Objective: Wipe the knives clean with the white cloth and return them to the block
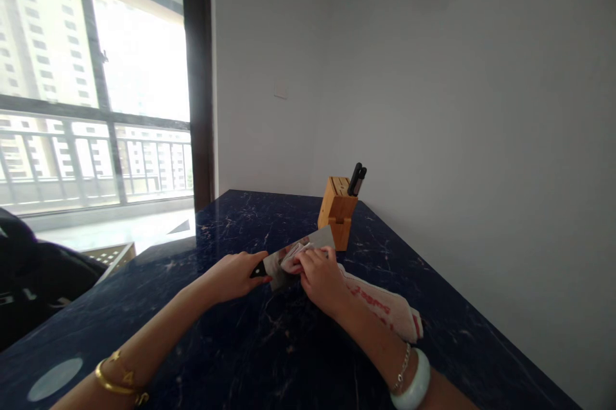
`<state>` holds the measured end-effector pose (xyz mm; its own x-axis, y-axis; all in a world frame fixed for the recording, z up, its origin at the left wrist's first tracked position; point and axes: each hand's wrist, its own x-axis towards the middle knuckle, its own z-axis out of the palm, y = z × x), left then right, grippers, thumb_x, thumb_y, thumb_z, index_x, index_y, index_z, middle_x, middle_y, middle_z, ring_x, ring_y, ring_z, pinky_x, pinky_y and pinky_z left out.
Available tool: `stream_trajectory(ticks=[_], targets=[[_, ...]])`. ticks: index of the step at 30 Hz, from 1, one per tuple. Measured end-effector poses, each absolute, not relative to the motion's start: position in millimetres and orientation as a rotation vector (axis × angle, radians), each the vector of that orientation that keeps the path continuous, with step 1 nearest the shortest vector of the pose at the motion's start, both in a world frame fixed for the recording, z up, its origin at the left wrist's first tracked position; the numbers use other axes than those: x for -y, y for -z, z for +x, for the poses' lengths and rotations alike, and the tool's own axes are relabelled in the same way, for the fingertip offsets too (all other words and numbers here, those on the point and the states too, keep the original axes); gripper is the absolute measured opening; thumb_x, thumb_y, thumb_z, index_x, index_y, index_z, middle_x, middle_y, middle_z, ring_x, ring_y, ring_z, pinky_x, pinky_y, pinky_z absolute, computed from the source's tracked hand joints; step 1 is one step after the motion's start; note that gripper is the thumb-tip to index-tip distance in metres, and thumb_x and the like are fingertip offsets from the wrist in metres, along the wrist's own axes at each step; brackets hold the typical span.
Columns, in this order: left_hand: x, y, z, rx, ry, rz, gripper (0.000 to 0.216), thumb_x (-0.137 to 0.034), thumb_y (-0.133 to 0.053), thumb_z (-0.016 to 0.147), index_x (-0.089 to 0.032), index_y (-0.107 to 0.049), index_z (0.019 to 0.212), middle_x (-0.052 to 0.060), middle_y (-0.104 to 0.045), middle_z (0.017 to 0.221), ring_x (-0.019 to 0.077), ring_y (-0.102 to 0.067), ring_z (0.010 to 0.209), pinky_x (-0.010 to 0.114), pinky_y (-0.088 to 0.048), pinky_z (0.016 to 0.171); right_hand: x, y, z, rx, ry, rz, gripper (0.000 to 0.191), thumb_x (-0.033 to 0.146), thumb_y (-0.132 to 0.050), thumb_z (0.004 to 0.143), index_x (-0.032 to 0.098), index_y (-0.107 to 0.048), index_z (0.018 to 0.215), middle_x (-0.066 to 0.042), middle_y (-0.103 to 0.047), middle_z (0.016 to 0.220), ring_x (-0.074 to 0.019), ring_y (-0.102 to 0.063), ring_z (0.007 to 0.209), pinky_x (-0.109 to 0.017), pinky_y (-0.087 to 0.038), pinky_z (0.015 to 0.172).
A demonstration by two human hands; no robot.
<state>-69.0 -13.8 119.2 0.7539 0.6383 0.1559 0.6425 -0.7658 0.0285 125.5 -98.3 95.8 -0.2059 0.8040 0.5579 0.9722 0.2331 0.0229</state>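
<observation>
My left hand [244,276] is closed around the black handle of a cleaver [319,238], whose broad blade points away to the right. A bunched part of a white towel [380,299] is pressed against the blade by my right hand [318,275], its fingers curled over the cloth. The rest of the towel, with red lettering and a red stripe, trails to the right, partly behind my right forearm. Just beyond the blade's tip stands a wooden knife block [338,205], with black-handled tools [357,179] in it.
Everything rests on a dark blue marbled table [260,211]. A grey wall [457,140] runs along its right side. To the left are a black bag-like object [43,269] and a large window [139,63]. A pale round patch [55,379] shows at the table's near left.
</observation>
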Motion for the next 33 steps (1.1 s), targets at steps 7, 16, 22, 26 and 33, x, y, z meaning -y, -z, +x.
stream_trajectory(ticks=[7, 16, 22, 26, 33], targets=[[11.5, -116.2, -69.8, 1.039, 0.262, -2.906, 0.031, -0.046, -0.038, 0.080, -0.025, -0.050, 0.100, 0.005, -0.065, 0.083, 0.0238, -0.062, 0.076, 0.026, -0.040, 0.059, 103.6, -92.2, 108.3, 2.222, 0.572, -1.558, 0.018, 0.012, -0.040, 0.078, 0.017, -0.051, 0.090, -0.006, -0.057, 0.088, -0.0187, -0.044, 0.087, -0.038, -0.021, 0.086], [12.9, -117.8, -70.0, 1.022, 0.269, -2.914, 0.037, -0.053, -0.036, 0.079, -0.026, -0.049, 0.102, 0.004, -0.065, 0.080, 0.0237, -0.062, 0.072, 0.027, -0.039, 0.057, 98.3, -97.3, 121.4, 2.049, 0.555, -1.633, 0.018, 0.012, -0.043, 0.077, 0.019, -0.051, 0.091, -0.003, -0.058, 0.088, -0.0172, -0.045, 0.088, -0.035, -0.020, 0.086], [11.3, -116.7, -70.1, 1.035, 0.274, -2.917, 0.038, -0.054, -0.036, 0.079, -0.027, -0.049, 0.103, 0.003, -0.064, 0.080, 0.0224, -0.062, 0.072, 0.025, -0.038, 0.056, 99.5, -94.8, 117.0, 2.093, 0.588, -1.606, 0.015, 0.012, -0.042, 0.078, 0.019, -0.051, 0.089, -0.004, -0.058, 0.088, -0.0174, -0.045, 0.086, -0.034, -0.021, 0.084], [11.5, -116.6, -70.9, 1.017, 0.276, -2.922, 0.039, -0.054, -0.035, 0.079, -0.027, -0.049, 0.102, 0.003, -0.064, 0.079, 0.0219, -0.061, 0.070, 0.025, -0.037, 0.055, 95.9, -97.9, 124.5, 1.967, 0.650, -1.696, 0.020, 0.012, -0.039, 0.081, 0.020, -0.051, 0.094, -0.004, -0.059, 0.089, -0.0173, -0.045, 0.088, -0.034, -0.020, 0.083], [13.4, -117.6, -69.7, 1.014, 0.258, -2.907, 0.037, -0.053, -0.034, 0.080, -0.026, -0.050, 0.098, 0.003, -0.064, 0.078, 0.0228, -0.061, 0.069, 0.026, -0.037, 0.055, 94.1, -101.4, 128.7, 1.869, 0.626, -1.659, 0.019, 0.014, -0.044, 0.080, 0.020, -0.051, 0.097, -0.004, -0.058, 0.090, -0.0190, -0.045, 0.088, -0.033, -0.024, 0.077]])
